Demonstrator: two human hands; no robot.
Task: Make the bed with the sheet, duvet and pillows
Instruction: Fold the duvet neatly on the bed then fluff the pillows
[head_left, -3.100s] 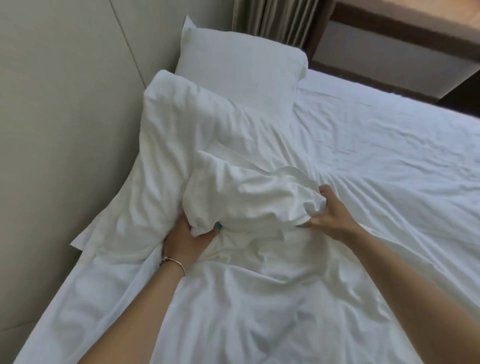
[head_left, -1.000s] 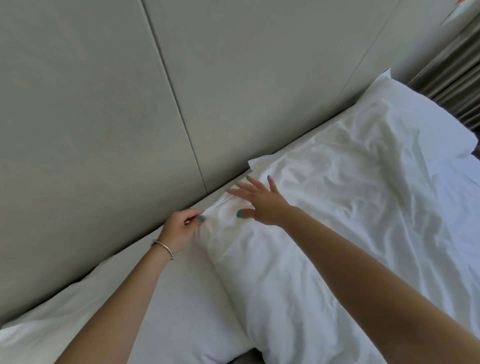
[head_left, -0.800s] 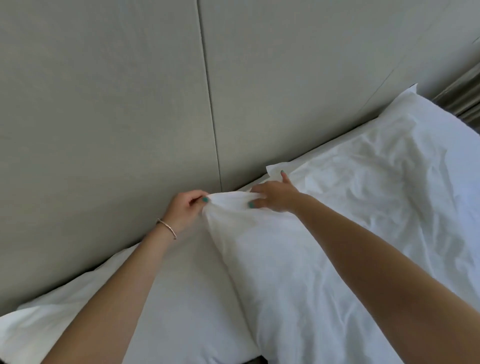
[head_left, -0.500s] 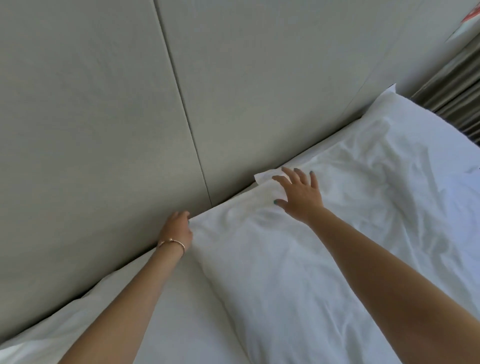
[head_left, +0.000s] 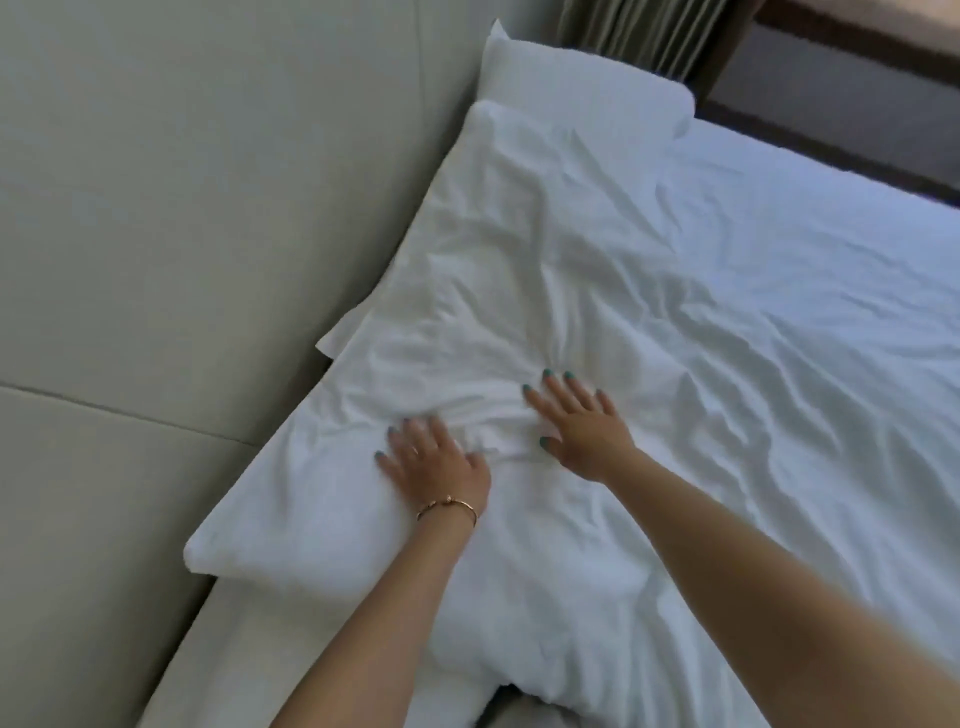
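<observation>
A white pillow (head_left: 322, 525) lies against the padded headboard at the left. The wrinkled white duvet (head_left: 571, 270) covers the bed and runs up beside that pillow. My left hand (head_left: 431, 462) lies flat with spread fingers where pillow and duvet meet. My right hand (head_left: 576, 421) presses flat on the creased duvet a little to the right. Neither hand grips any fabric. A second white pillow (head_left: 582, 88) sits at the far end by the headboard. The white sheet (head_left: 831, 208) shows at the right.
The beige padded headboard (head_left: 171, 218) fills the left side. Striped curtains (head_left: 639, 31) hang at the top. A dark wooden ledge (head_left: 841, 78) runs along the far side of the bed.
Both hands have come back from the headboard edge and now lie flat, close together, on the fabric. The view has swung right and shows more of the bed.
</observation>
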